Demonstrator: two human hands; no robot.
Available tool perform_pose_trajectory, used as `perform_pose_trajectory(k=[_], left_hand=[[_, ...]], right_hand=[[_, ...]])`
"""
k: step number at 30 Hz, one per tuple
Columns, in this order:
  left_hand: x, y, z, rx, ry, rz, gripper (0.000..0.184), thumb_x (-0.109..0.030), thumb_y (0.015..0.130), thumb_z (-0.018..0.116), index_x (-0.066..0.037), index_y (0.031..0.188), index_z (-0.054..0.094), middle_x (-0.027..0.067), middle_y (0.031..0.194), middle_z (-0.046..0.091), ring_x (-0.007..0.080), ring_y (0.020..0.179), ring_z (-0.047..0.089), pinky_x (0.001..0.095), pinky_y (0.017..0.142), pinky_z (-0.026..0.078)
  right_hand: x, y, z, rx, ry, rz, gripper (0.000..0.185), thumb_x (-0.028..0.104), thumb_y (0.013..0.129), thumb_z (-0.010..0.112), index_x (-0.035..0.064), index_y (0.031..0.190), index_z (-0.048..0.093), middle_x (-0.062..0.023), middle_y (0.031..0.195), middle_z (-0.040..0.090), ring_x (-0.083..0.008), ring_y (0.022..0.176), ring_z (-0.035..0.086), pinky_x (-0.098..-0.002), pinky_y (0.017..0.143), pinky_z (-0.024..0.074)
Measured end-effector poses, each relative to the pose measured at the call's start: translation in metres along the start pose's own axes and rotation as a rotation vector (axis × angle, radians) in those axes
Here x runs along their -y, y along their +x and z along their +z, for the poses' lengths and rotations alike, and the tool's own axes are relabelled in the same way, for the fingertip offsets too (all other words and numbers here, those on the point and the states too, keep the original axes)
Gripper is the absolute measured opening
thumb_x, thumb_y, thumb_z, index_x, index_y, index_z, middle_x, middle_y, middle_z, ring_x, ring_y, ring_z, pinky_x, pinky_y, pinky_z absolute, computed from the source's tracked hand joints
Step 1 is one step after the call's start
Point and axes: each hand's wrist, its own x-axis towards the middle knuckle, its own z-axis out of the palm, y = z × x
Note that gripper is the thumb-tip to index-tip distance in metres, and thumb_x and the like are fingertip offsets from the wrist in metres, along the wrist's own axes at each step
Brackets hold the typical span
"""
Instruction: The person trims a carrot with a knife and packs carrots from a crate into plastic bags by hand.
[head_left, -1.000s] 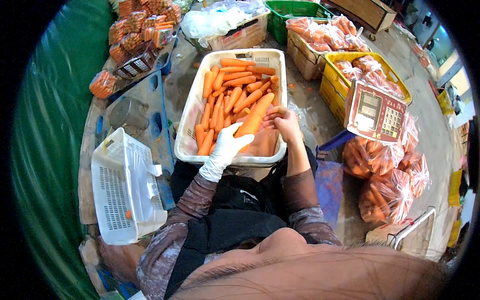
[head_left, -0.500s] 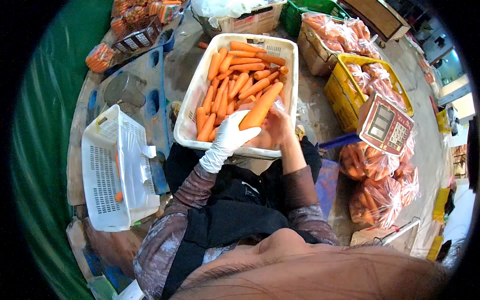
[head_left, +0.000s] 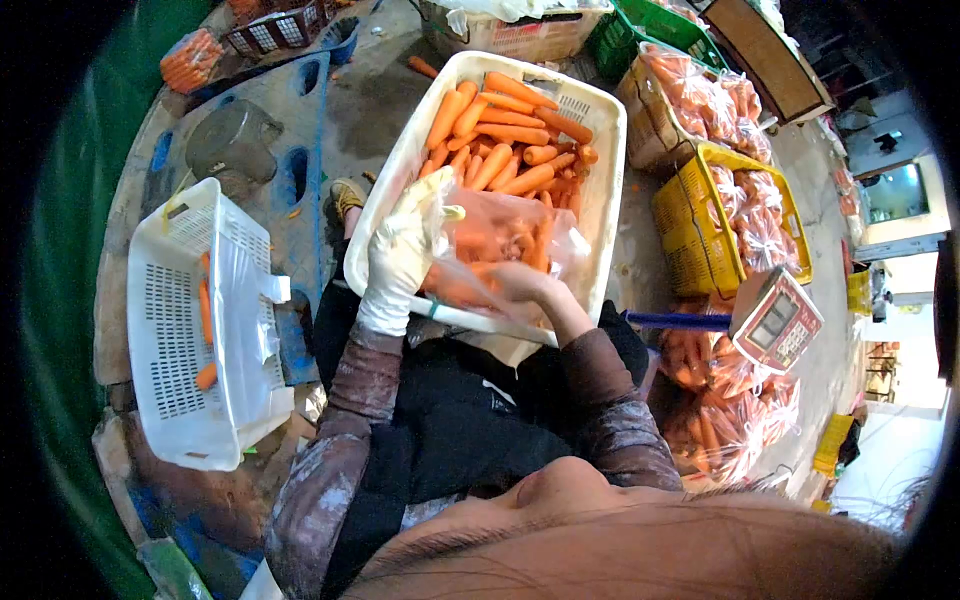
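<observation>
A white crate of loose carrots stands before me. My left hand, in a white glove, is closed on the left edge of a clear plastic bag that lies over the carrots in the crate's near half. Several carrots show through the film. My right hand, bare, reaches low into the bag from the right, next to an orange carrot. Film and blur hide its fingers, so I cannot tell whether it grips that carrot.
A white crate with plastic film and a few carrots stands at left beside a blue pallet. On the right are a yellow crate of bagged carrots, a scale display on a blue post, and filled carrot bags.
The large carrot held up between both hands is no longer raised. My left hand has moved left to the bag's edge, and my right hand has gone down into the bag. The view has shifted slightly.
</observation>
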Motion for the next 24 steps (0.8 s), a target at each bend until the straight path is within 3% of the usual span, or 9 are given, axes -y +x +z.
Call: perform_pose_trajectory(k=[4,6,8,13,15,19,22,23,24], left_hand=[[0.011,0.009,-0.05,0.079,0.903,0.399,0.061,0.011,0.068,0.048,-0.003,0.128,0.048,0.0166,0.137,0.045,0.028,0.124,0.047,0.0335,0.092,0.048],[0.023,0.027,-0.079,0.112,1.25,0.556,0.059,0.012,0.069,0.05,-0.003,0.127,0.048,0.0175,0.134,0.048,0.0283,0.122,0.049,0.0336,0.092,0.048],[0.032,0.049,-0.09,0.101,1.49,0.755,0.061,0.005,0.071,0.066,-0.003,0.128,0.046,0.0189,0.131,0.05,0.0289,0.121,0.05,0.0352,0.095,0.046],[0.068,0.095,-0.088,0.018,1.002,0.614,0.102,-0.024,0.057,0.088,-0.002,0.139,0.03,0.0196,0.142,0.036,0.03,0.13,0.038,0.0404,0.108,0.031],[0.073,0.098,-0.092,0.205,0.606,0.284,0.118,-0.028,0.055,0.089,-0.003,0.144,0.017,0.0185,0.148,0.025,0.0296,0.136,0.028,0.0403,0.112,0.022],[0.071,0.099,-0.103,0.166,0.536,0.125,0.119,-0.033,0.058,0.087,-0.003,0.146,0.012,0.017,0.15,0.021,0.0275,0.138,0.023,0.0379,0.112,0.02],[0.071,0.101,-0.103,0.126,0.554,0.103,0.117,-0.03,0.06,0.087,-0.003,0.146,0.012,0.0168,0.15,0.019,0.027,0.139,0.021,0.0374,0.113,0.018],[0.071,0.103,-0.104,0.119,0.567,0.119,0.116,-0.029,0.06,0.087,-0.003,0.146,0.012,0.0168,0.15,0.019,0.0269,0.139,0.021,0.0373,0.113,0.018],[0.071,0.104,-0.105,0.116,0.567,0.121,0.116,-0.029,0.06,0.087,-0.003,0.146,0.012,0.0168,0.15,0.019,0.0269,0.139,0.021,0.0373,0.113,0.018]], right_hand=[[-0.04,-0.001,-0.01,0.082,0.433,-0.191,0.029,0.017,0.084,0.063,0.0018,0.108,0.062,-0.0065,0.088,0.068,-0.0166,0.078,0.063,-0.0292,0.072,0.0496],[-0.065,0.013,-0.031,-0.277,1.231,-0.003,0.017,0.017,0.084,0.064,0.0016,0.091,0.064,-0.0055,0.084,0.066,-0.0155,0.075,0.063,-0.0279,0.069,0.0497],[-0.095,0.05,-0.047,-0.707,1.314,0.228,0.026,0.027,0.083,0.066,0.001,0.085,0.063,-0.0067,0.077,0.063,-0.0139,0.07,0.061,-0.0259,0.061,0.0474],[-0.215,0.174,0.016,-0.467,0.804,0.876,0.059,0.053,0.07,0.073,-0.004,0.082,0.064,-0.0065,0.074,0.059,-0.0145,0.06,0.054,-0.0299,0.05,0.0419],[-0.219,0.206,0.04,-0.505,0.773,0.944,0.083,0.062,0.066,0.071,-0.0146,0.097,0.059,-0.0209,0.095,0.065,-0.0288,0.088,0.064,-0.0334,0.077,0.0503],[-0.228,0.216,0.063,-0.555,0.776,1.121,0.075,0.048,0.075,0.065,-0.0134,0.114,0.048,-0.0209,0.104,0.061,-0.0322,0.094,0.061,-0.0339,0.089,0.0477],[-0.186,0.163,0.012,-0.881,1.82,0.298,0.037,0.022,0.073,0.061,-0.0011,0.1,0.054,-0.0112,0.082,0.059,-0.0238,0.074,0.059,-0.0329,0.068,0.0503],[-0.178,0.148,-0.008,-0.801,2.079,0.193,0.036,0.018,0.073,0.058,-0.0008,0.103,0.053,-0.0119,0.086,0.059,-0.0255,0.08,0.059,-0.0346,0.074,0.0507],[-0.151,0.123,-0.025,-0.854,1.937,0.089,0.036,0.015,0.073,0.056,0.0021,0.106,0.051,-0.0115,0.092,0.057,-0.027,0.086,0.058,-0.037,0.081,0.0489]])
